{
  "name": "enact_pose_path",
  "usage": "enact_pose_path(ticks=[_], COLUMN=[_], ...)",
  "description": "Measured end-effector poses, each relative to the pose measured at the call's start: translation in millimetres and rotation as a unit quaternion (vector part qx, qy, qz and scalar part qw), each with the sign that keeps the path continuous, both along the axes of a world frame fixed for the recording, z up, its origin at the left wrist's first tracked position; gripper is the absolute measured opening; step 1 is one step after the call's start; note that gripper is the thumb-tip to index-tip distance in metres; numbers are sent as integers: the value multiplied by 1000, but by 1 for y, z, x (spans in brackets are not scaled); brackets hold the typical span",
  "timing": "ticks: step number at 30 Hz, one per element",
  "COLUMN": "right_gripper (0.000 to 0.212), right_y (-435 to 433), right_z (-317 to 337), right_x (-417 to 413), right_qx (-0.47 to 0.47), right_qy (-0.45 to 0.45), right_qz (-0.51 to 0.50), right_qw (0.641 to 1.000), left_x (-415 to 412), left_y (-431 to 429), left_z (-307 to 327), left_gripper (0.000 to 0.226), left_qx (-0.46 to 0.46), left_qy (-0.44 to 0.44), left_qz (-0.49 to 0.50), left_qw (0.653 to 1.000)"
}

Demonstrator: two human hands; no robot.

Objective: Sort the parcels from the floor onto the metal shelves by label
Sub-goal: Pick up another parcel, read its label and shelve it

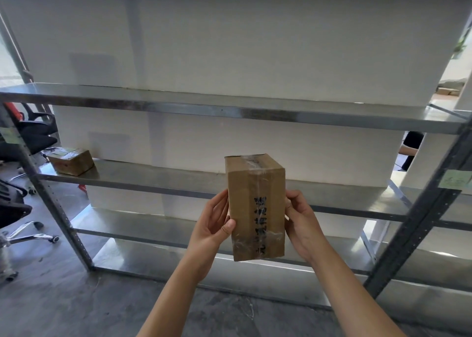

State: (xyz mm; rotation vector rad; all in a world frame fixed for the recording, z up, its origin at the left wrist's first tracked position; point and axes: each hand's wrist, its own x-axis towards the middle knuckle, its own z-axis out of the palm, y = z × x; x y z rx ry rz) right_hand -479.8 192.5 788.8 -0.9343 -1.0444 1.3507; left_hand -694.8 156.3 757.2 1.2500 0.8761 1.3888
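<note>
Gripping upright parcel (pixel 256 209), left hand (pixel 213 230) and right hand (pixel 301 224) fingers curled round its sides; slick tape (pixel 258 181) may slip, blurred print (pixel 260 224) risks misplacement on metal shelves (pixel 158 177).

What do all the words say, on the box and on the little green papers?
Nothing here can be read for sure.
Held parcel, gripped by left hand and right hand: black print down the tape, too blurred.
Small parcel on the shelf: top label, too small.
Right green note: faint scribble, unreadable.
Left green note: unreadable.
</note>
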Motion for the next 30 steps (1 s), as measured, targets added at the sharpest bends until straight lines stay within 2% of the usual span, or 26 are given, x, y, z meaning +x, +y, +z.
enact_pose_path(ticks=[3,8,17,21,25,30], right_gripper=[18,70,111,106,114,79], right_y=[-2,-6,0,4,5,6], right_z=[-5,-8,-5,-8,-6,5], right_x=[7,15,23,15,8,0], right_qx=[19,49,32,27,17,14], right_qy=[2,-22,-150,-182,-194,-190], right_qz=[9,84,118,91,74,48], right_qw=[1000,995,981,979,978,981], left_x=[-1,-9,-8,-10,-12,-7], left_y=[0,1,5,10,12,11], left_z=[1,7,8,7,2,-6], left_gripper=[65,67,67,71,67,53], left_qx=[6,11,-18,-31,-37,-27], left_qy=[7,10,-9,0,-4,-12], left_qz=[-21,-66,-107,-114,-79,-19], left_qw=[1000,998,994,993,996,999])
